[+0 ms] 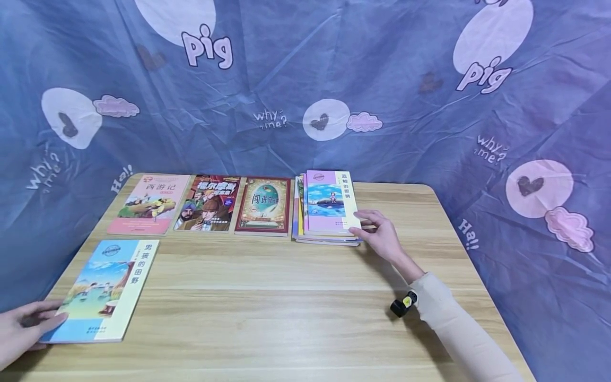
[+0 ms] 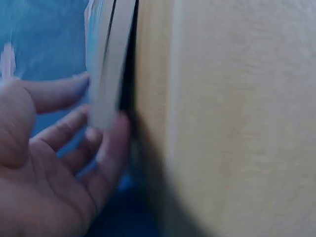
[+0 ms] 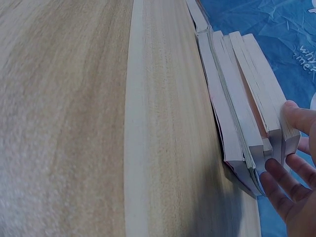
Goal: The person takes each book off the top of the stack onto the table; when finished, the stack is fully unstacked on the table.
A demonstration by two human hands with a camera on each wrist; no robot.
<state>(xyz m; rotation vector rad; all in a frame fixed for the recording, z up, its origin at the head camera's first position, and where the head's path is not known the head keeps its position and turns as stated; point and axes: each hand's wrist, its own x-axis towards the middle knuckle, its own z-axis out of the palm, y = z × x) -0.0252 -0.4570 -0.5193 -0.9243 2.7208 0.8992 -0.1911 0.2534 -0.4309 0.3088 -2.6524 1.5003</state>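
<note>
L hand (image 1: 28,329) was cut by left edge of head view; fingertips (image 2: 116,131) were blurry in L wrist view. Lower bks (image 3: 229,108) were mostly hidden under lilac bk (image 1: 329,201); desk (image 1: 267,313) was cut at btm.

Wood-grain table (image 1: 267,318): pink book (image 1: 148,204), dark book (image 1: 210,204), red book (image 1: 263,207), book stack (image 1: 329,201) in a row; blue book (image 1: 102,292) at left, possibly part-lifted, wrist view blurry.

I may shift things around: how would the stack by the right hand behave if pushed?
The stack would probably slide apart, since its edges sit unevenly. Tipping seems unlikely, as it lies flat. The top book might slip first, with nothing stacked over it.
</note>
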